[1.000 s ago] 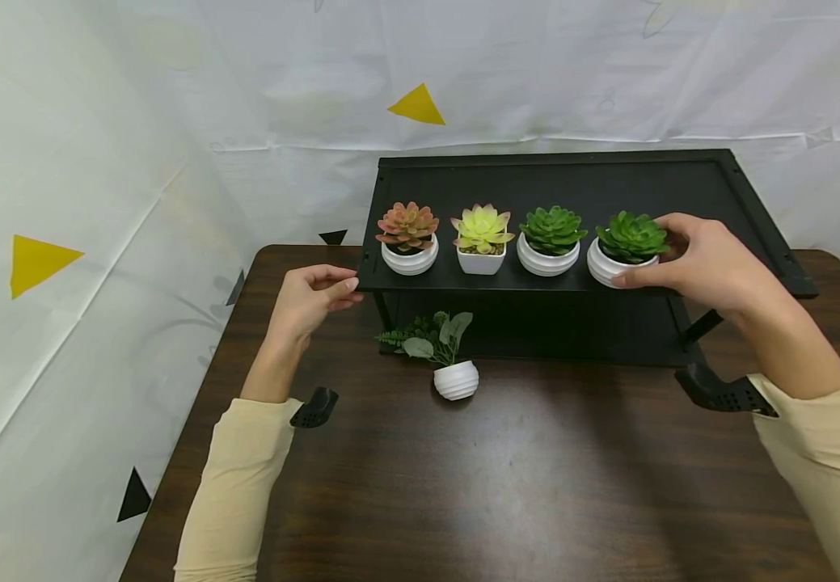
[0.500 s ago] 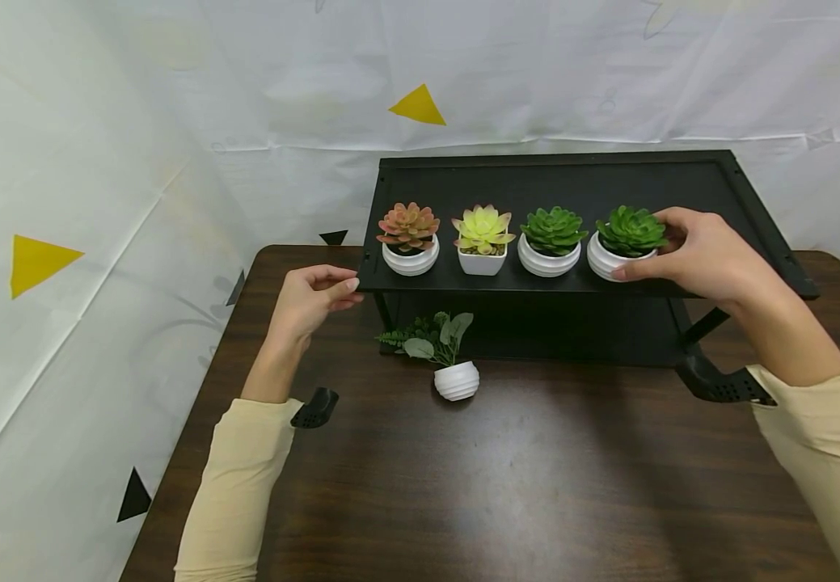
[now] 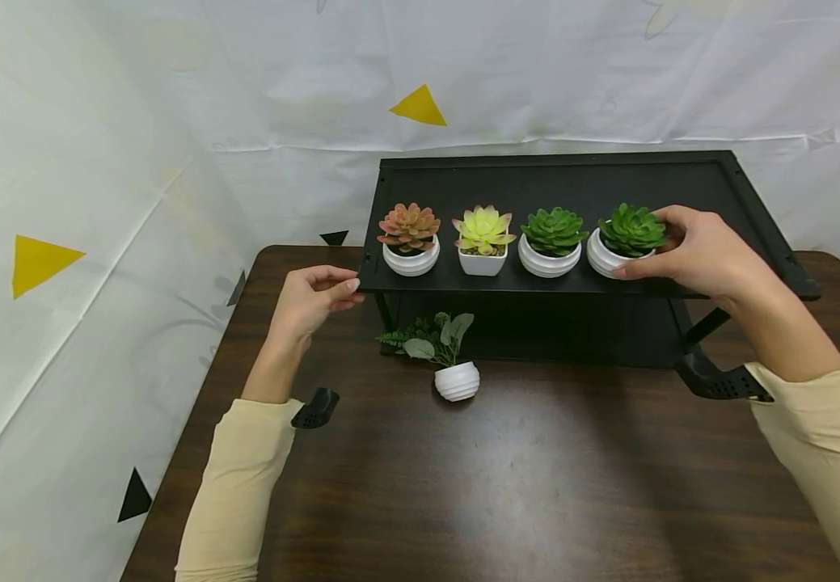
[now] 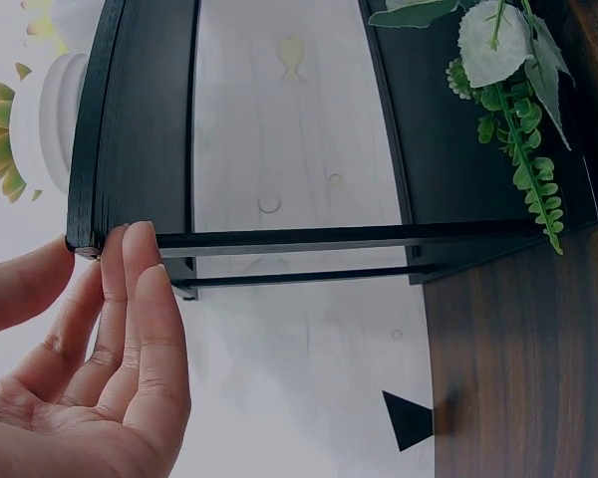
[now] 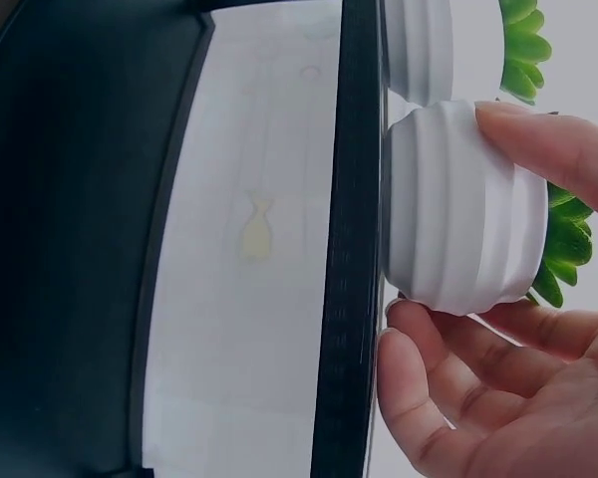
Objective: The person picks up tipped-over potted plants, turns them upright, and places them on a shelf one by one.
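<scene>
My right hand (image 3: 707,250) grips the white ribbed pot of a green potted succulent (image 3: 629,234), thumb at the front and fingers behind. In the right wrist view that pot (image 5: 463,214) stands upright on the board's front edge. My left hand (image 3: 310,299) pinches the front left corner of the black two-tier shelf (image 3: 550,178); the left wrist view has the thumb on top and the fingers (image 4: 159,329) beneath. Along the top board, left of the held pot, stand a reddish succulent (image 3: 408,238), a yellow-green succulent (image 3: 483,240) and another green succulent (image 3: 552,242).
A leafy plant in a white pot (image 3: 457,381) stands on the brown wooden table (image 3: 507,485) before the lower tier (image 3: 558,327). Behind the shelf hangs a white cloth (image 3: 536,73) with yellow and black triangles. Slanted black legs (image 3: 707,326) join the tiers.
My right hand has shifted the green succulent slightly back, and its pot, tilted before, now stands straighter in line with the others. The left hand stays at the shelf corner.
</scene>
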{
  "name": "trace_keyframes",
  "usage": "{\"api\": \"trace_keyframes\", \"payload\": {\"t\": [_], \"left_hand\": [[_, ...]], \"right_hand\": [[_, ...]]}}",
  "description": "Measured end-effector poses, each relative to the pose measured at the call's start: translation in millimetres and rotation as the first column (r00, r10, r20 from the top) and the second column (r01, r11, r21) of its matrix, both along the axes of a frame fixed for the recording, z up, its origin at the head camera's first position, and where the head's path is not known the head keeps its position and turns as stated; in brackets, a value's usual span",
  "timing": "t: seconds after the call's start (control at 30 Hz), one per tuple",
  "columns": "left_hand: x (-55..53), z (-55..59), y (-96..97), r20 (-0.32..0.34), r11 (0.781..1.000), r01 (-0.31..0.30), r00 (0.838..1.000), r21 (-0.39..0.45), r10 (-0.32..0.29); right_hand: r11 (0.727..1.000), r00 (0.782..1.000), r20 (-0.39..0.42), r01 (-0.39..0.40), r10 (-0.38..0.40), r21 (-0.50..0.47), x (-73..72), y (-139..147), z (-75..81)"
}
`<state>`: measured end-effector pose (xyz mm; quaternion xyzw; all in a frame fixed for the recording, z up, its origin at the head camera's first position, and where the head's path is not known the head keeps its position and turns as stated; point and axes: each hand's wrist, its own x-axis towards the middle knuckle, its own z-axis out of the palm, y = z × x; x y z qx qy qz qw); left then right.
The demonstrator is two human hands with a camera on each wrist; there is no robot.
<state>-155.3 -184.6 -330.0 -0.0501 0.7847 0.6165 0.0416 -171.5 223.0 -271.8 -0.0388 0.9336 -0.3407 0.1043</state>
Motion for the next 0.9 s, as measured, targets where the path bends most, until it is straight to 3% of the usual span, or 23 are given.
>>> {"api": "trace_keyframes", "payload": {"t": [0.5, 0.9], "left_hand": [[-0.4, 0.0, -0.5, 0.003, 1.000, -0.001, 1.000, 0.004, 0.001], [-0.4, -0.1, -0.2, 0.009, 1.000, -0.002, 1.000, -0.004, 0.002]], "right_hand": [[1.000, 1.000, 0.021, -0.018, 0.018, -0.004, -0.1, 3, -1.1], [0.999, 0.998, 0.058, -0.035, 0.034, 0.008, 10.1, 11, 3.1]]}}
